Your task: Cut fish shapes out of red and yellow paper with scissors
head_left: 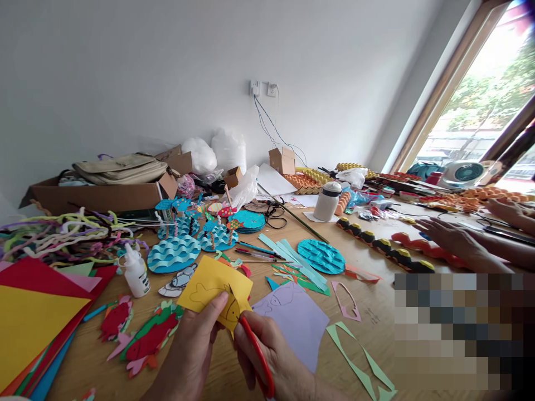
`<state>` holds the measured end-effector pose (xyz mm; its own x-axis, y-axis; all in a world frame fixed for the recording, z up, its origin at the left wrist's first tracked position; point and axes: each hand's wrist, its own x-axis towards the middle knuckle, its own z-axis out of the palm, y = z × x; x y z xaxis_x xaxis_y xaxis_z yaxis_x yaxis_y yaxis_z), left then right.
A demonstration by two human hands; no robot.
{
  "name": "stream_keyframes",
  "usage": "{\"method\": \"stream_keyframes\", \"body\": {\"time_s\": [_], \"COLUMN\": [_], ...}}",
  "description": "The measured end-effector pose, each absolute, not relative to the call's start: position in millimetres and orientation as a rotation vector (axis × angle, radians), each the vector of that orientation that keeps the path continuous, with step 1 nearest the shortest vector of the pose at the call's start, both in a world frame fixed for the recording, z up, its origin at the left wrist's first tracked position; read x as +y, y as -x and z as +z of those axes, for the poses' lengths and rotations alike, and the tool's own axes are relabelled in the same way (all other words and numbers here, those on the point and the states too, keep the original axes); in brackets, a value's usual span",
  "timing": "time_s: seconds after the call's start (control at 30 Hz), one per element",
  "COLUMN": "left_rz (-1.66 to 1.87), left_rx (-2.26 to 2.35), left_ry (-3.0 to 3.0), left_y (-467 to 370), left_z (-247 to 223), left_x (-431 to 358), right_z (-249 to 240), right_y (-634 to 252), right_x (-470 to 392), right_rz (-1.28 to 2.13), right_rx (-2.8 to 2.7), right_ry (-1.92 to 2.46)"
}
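Observation:
My left hand (204, 331) pinches a yellow sheet of paper (205, 280) that has a fish outline drawn on it. My right hand (267, 345) is closed round the red handle of a pair of scissors (258, 356). The blades reach into the right side of the yellow paper, by the drawn fish's head; most of them is hidden. Under and beside my right hand lies a lilac sheet (295, 320) with another fish drawn on it. Left of my left hand are red and green paper fish cutouts (152, 337).
A glue bottle (136, 273), coloured paper sheets (37, 312) and pipe cleaners (62, 234) lie at left. Blue wavy discs (173, 255) stand behind the paper. Green paper scraps (353, 356) lie right. Another person's hands (455, 236) rest near painted egg-carton strips (384, 245).

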<state>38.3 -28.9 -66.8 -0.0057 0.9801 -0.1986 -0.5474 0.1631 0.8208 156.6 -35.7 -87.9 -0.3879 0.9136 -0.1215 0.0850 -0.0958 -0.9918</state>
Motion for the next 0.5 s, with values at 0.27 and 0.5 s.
{"method": "stream_keyframes", "body": {"time_s": [0.27, 0.5], "left_rz": [1.351, 1.349], "left_rx": [0.911, 0.910], "left_ry": [-0.626, -0.628], "left_y": [-39.7, -37.8], "left_z": [-64.4, -63.1], "left_x": [-29.0, -27.0], "right_z": [-89.8, -91.3], "right_y": [-156.5, -155.1], "right_x": [-35.5, -35.6], "right_rz": [1.582, 1.603], "right_rx": [-1.480, -1.444], "right_ry": [1.133, 1.126]}}
